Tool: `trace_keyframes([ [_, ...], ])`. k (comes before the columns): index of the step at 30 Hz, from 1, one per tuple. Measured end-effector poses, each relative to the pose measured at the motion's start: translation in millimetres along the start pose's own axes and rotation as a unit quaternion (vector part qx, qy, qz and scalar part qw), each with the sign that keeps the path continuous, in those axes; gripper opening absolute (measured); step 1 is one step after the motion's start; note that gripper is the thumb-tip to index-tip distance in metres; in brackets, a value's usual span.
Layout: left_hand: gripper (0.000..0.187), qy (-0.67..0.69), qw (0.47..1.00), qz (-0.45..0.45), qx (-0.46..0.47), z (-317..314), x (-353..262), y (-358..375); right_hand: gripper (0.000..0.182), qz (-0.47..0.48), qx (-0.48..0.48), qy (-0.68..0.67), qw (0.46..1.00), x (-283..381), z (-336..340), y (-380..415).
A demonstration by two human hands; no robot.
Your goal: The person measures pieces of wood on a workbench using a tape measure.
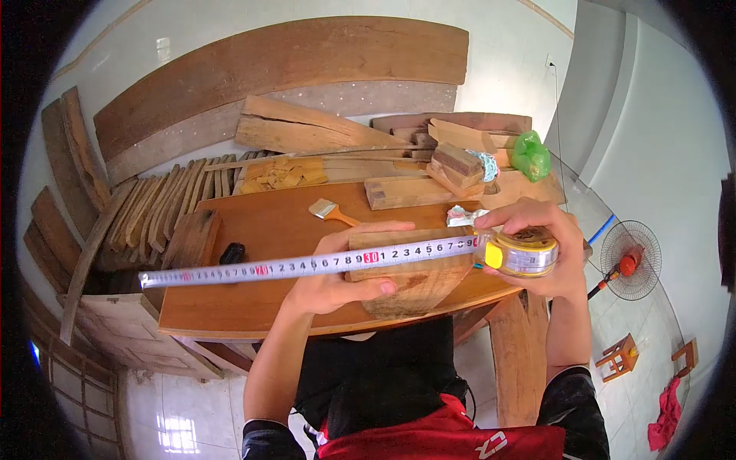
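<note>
My right hand (537,230) grips a yellow and chrome tape measure (523,254) at the right edge of the wooden table (253,299). Its white blade (307,267) runs out to the left, past the 30 mark, ending near the table's left side. My left hand (341,268) holds a short wooden block (418,287) from its left end, thumb under, fingers over the top. The blade passes across the block's upper face and over my left hand.
A paintbrush (328,210) and a small black object (232,252) lie on the table. Stacked planks and offcuts (452,157), a green bag (530,156) and curved boards (284,69) fill the far side. A red floor fan (630,261) and small stool (619,356) stand at right.
</note>
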State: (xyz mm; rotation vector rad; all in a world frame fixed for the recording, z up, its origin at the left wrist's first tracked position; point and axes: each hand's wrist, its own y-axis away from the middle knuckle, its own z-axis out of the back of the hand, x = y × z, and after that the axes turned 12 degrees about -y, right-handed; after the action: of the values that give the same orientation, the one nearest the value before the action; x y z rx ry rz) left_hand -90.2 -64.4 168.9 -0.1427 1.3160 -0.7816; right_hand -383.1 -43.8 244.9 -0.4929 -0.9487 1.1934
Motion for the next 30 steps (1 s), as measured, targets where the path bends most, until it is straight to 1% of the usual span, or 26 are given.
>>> trace_keyframes([
  [2, 0.083, 0.033, 0.999, 0.018, 0.009, -1, -2, 1, 0.051, 0.006, 0.033, 0.005, 0.999, 1, 4, -1],
  [5, 0.067, -0.011, 0.997, -0.079, 0.022, 4, 10, -1, 0.051, 0.009, 0.024, 0.022, 0.999, 2, 4, -1],
  [8, 0.066, -0.012, 0.997, -0.078, 0.01, 3, 8, 0, 0.05, 0.001, 0.003, 0.034, 0.999, 1, 1, 1],
  [11, 0.066, -0.017, 0.996, -0.082, 0.012, 3, 8, 0, 0.039, -0.008, -0.033, 0.007, 0.999, 2, -2, 1],
  [14, 0.076, -0.041, 0.998, -0.053, 0.0, 0, 5, -1, 0.038, -0.009, -0.016, 0.023, 1.0, 7, 0, 0],
  [17, 0.077, -0.053, 0.998, -0.046, 0.009, 1, 3, 0, 0.037, -0.006, -0.007, 0.015, 1.0, 6, 2, 1],
  [20, 0.066, -0.011, 0.996, -0.091, 0.02, 1, 9, 1, 0.036, 0.002, 0.015, -0.016, 1.0, 7, 6, -1],
  [23, 0.066, 0.023, 0.998, -0.061, 0.024, 0, 7, 1, 0.036, 0.0, 0.013, 0.011, 1.0, 10, 5, 1],
  [26, 0.078, 0.011, 1.0, -0.005, 0.002, -1, 6, 2, 0.036, 0.015, -0.004, 0.027, 1.0, 11, 4, 1],
  [29, 0.076, 0.03, 0.999, 0.02, -0.012, -4, 1, 5, 0.035, 0.007, -0.032, 0.083, 0.996, 11, 0, 2],
  [30, 0.074, 0.037, 0.999, 0.011, -0.011, -5, 4, 5, 0.035, 0.004, -0.034, 0.074, 0.997, 10, -1, 3],
])
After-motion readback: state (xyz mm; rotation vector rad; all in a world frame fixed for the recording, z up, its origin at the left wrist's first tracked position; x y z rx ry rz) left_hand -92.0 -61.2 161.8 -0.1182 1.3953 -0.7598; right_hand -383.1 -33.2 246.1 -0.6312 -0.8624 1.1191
